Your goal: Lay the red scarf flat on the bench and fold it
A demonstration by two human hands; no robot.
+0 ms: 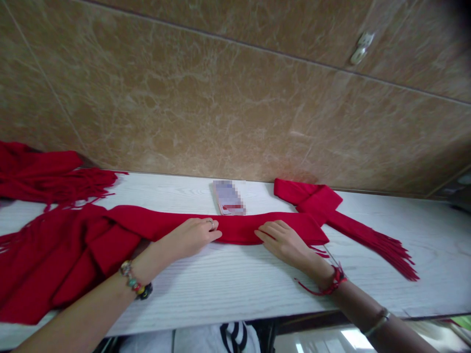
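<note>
A red fringed scarf (235, 229) lies across the white table, folded into a narrow band in its middle and right part. Its wider left part spreads in loose folds. My left hand (196, 235) is closed on the band, thumb and fingers pressing the cloth. Farther right, my right hand (281, 240) rests on the same band with bent fingers gripping it; the fingertips are partly hidden. Some fringe shows under the band's right end. Just beyond the band, between my hands, lies a small flat phone-like object (228, 197), blurred out.
Another folded red scarf (320, 201) lies at the right, its fringe pointing toward me. At the far left sits more red fringed cloth (40, 171). A brown marbled wall (206, 108) rises along the back edge of the white table (221, 289).
</note>
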